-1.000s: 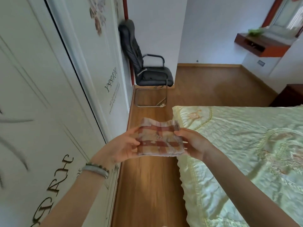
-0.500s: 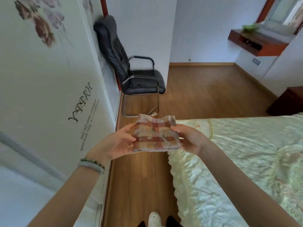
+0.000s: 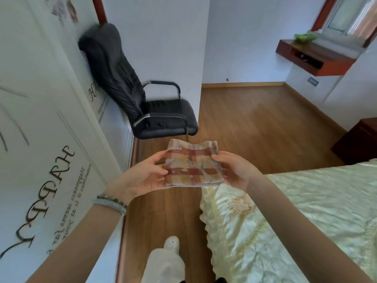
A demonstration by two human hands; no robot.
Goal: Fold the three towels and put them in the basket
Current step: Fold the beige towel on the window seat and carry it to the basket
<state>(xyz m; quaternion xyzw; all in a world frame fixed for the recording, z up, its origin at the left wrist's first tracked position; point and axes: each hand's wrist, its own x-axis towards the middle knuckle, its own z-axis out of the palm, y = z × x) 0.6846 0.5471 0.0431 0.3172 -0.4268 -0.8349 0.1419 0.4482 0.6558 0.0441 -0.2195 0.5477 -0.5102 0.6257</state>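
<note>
- Head view: a folded towel [image 3: 192,165], checked in red, orange and cream, is held up in the air between both hands, above the wooden floor [image 3: 255,127] and just off the near left corner of the bed [image 3: 306,211].
- The left hand [image 3: 142,176] grips the towel's left edge, thumb on top and fingers curled underneath; a beaded bracelet [image 3: 111,203] sits on that wrist.
- The right hand [image 3: 234,170] pinches the towel's right edge, thumb on top, fingers closed below it.
- A black chair [image 3: 159,117] stands beyond the towel, its back leaning against the white wardrobe door [image 3: 40,139] lettered "HAPPY".
- The bed carries a pale green satin cover with a frilled edge.
- A leg in light trousers [image 3: 163,262] shows at the bottom edge.
</note>
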